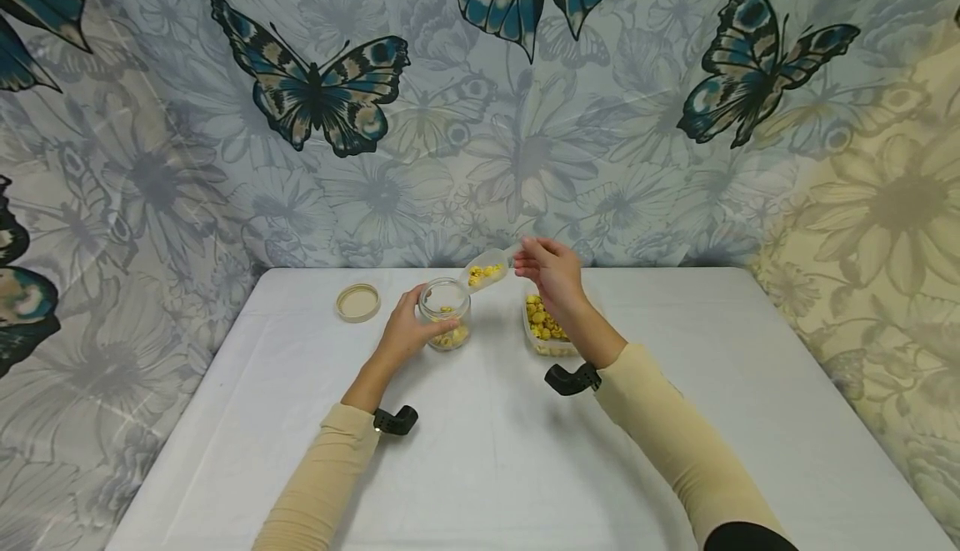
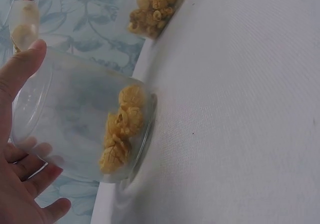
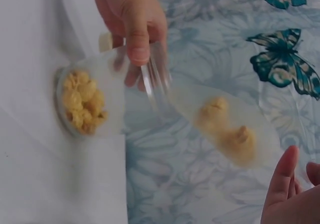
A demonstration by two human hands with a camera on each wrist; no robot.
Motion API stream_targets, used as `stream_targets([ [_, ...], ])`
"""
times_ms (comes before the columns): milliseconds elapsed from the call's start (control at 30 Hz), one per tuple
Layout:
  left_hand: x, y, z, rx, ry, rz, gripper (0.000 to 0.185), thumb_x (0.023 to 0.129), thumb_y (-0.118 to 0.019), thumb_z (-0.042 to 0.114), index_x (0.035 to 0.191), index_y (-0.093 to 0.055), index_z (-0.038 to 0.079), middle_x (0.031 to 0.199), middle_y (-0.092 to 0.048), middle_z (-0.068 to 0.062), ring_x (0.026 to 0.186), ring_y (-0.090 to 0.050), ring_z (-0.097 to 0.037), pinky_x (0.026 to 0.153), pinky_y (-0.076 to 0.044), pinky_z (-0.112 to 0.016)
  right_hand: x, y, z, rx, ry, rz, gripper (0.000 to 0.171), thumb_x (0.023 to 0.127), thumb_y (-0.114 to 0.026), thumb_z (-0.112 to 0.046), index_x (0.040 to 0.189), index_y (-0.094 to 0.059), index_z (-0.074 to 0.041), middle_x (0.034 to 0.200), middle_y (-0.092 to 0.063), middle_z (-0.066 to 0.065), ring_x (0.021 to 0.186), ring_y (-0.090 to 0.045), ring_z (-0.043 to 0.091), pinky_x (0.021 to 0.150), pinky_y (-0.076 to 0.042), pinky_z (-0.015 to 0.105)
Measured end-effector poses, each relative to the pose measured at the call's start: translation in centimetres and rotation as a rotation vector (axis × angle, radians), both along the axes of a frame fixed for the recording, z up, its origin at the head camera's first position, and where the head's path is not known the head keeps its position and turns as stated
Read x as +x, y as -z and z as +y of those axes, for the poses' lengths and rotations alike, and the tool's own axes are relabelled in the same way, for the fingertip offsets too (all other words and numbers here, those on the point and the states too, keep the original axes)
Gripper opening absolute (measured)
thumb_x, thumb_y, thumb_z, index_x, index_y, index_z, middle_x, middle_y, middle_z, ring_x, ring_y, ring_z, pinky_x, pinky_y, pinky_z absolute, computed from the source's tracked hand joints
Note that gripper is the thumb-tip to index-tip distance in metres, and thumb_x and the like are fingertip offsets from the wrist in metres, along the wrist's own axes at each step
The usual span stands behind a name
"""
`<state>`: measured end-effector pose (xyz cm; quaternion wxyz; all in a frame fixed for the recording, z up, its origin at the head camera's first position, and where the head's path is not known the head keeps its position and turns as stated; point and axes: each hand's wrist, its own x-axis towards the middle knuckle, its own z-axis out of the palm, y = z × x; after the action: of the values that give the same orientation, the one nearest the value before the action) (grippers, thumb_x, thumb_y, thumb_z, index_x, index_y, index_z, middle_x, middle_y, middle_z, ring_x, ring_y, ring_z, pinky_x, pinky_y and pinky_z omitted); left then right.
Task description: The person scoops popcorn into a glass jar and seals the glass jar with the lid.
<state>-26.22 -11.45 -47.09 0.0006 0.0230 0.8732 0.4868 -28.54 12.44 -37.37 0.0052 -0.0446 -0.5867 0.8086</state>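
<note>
A clear glass jar [image 1: 462,314] stands on the white table with some yellow popcorn [image 2: 122,124] at its bottom. My left hand [image 1: 408,333] grips the jar from the left, thumb on the near side and fingers round the far side. Above and right of it, my right hand [image 1: 553,276] holds a translucent scoop [image 1: 487,271] by its handle end. Popcorn pieces [image 3: 242,139] lie in the scoop, whose tip tilts down at the jar's mouth. Below my right hand is a clear plastic tub [image 1: 553,349] filled with popcorn, partly hidden by the forearm.
A round lid [image 1: 357,303] with a pale rim lies on the table, left of the jar. The white table [image 1: 480,468] ends at a cloth backdrop [image 1: 525,176] printed with butterflies and flowers, close behind the jar and tub.
</note>
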Motion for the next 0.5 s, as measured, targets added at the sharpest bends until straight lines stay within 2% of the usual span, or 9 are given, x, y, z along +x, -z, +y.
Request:
stream_targets([
  [267,0.0,0.08,-0.06,-0.009,0.004,0.006,0.095,0.075,-0.081,0.047,0.149,-0.035,0.008,0.143,-0.045,-0.017,0.136,-0.041,-0.035,0.114,-0.034,-0.054,-0.22,-0.32,-0.61,0.06,-0.026,0.106,0.02,0.096,-0.063,-0.017,0.107,-0.057,-0.002,0.074,-0.066,0.0,0.06,-0.064,0.01,0.059,-0.057,0.021],
  [500,0.12,0.15,0.01,-0.015,0.004,0.031,0.093,0.075,-0.082,0.043,0.148,-0.036,0.007,0.143,-0.045,-0.018,0.136,-0.041,-0.036,0.114,-0.034,-0.054,-0.31,-0.26,-0.7,0.064,-0.024,0.119,0.02,0.095,-0.063,-0.018,0.107,-0.058,-0.002,0.073,-0.065,0.001,0.059,-0.064,0.01,0.058,-0.057,0.021],
])
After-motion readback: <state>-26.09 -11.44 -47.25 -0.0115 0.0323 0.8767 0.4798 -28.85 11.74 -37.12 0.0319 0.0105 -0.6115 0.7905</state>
